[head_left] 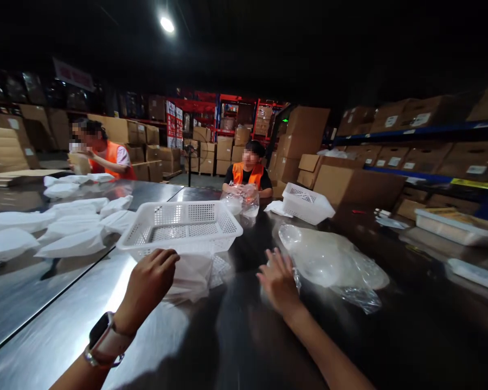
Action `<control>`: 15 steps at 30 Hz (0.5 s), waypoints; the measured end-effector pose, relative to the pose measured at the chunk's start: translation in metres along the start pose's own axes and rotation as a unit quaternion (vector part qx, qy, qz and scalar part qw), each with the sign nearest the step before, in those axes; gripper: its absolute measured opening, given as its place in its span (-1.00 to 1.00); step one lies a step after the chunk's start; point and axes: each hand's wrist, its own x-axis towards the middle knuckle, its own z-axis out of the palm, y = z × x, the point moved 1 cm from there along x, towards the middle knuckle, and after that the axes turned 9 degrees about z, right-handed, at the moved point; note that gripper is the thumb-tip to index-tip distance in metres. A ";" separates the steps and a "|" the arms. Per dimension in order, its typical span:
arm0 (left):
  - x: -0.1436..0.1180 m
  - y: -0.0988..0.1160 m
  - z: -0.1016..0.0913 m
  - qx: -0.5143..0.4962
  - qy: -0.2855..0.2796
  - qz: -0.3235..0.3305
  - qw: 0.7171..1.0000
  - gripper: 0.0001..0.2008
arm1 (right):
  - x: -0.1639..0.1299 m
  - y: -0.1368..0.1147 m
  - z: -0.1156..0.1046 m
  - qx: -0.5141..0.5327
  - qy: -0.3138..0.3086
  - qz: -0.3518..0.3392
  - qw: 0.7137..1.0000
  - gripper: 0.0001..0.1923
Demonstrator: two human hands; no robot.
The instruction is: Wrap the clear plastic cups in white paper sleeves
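Note:
My left hand [154, 279], with a watch on the wrist, has its fingers bent together at the left edge of a white bag [193, 273]. Its fingertips are partly hidden, and the bag rests against the near side of a white perforated basket [146, 246]. To the right, my right hand [280, 281] is spread, palm down, over a piece of clear plastic [296, 279] that it mostly covers. Just beyond that hand lies a clear plastic bag [350, 262] with rounded, bowl-like clear pieces [323, 268] in it.
Several white wrapped packages [73, 241] lie on the metal table [154, 346] at left. A smaller white basket [309, 208] stands at the far right. Two people in orange vests sit across the table, one [250, 173] handling clear plastic [244, 200]. Boxes [358, 184] stand behind.

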 end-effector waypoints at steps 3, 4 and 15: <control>-0.001 -0.001 0.005 0.003 -0.004 -0.024 1.000 -0.78 | 0.006 -0.052 0.023 0.117 -0.115 -0.121 0.979 -0.62; -0.001 -0.002 0.007 0.005 -0.002 -0.027 1.000 -0.78 | 0.012 -0.067 0.031 0.143 -0.162 -0.135 0.967 -0.54; -0.007 -0.025 -0.012 0.009 0.152 -0.141 0.978 -0.78 | 0.035 -0.099 0.064 0.121 -0.267 -0.214 0.932 -0.44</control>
